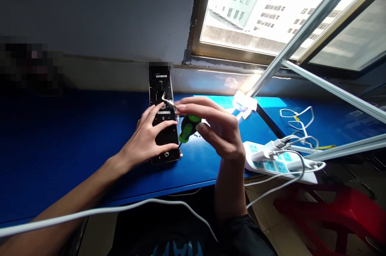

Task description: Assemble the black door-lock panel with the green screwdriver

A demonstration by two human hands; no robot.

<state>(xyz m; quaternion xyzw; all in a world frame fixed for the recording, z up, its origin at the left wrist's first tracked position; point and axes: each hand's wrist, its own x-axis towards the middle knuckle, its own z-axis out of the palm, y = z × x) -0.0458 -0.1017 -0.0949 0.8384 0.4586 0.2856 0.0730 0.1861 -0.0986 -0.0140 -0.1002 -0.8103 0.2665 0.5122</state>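
Note:
A long black panel [165, 138] with white labels, small holes and a short white cable [167, 99] lies on the blue table. My left hand [144, 139] rests across it with fingers spread, the thumb reaching the panel's lower right edge. A green-and-black screwdriver [187, 128] is held in my right hand [218, 129], its shaft tilted down to that same edge, close beside my left thumb. Whether the tip sits in a screw is too small to tell. Several tiny dark pieces, which look like screws [196, 135], lie on the table behind the screwdriver.
To the right, a white power strip [282, 159] carries several plugs and cables. Metal frame bars [301, 26] slant across the window side. A red stool [340, 215] stands on the floor. One white cable [120, 209] crosses in front of my body.

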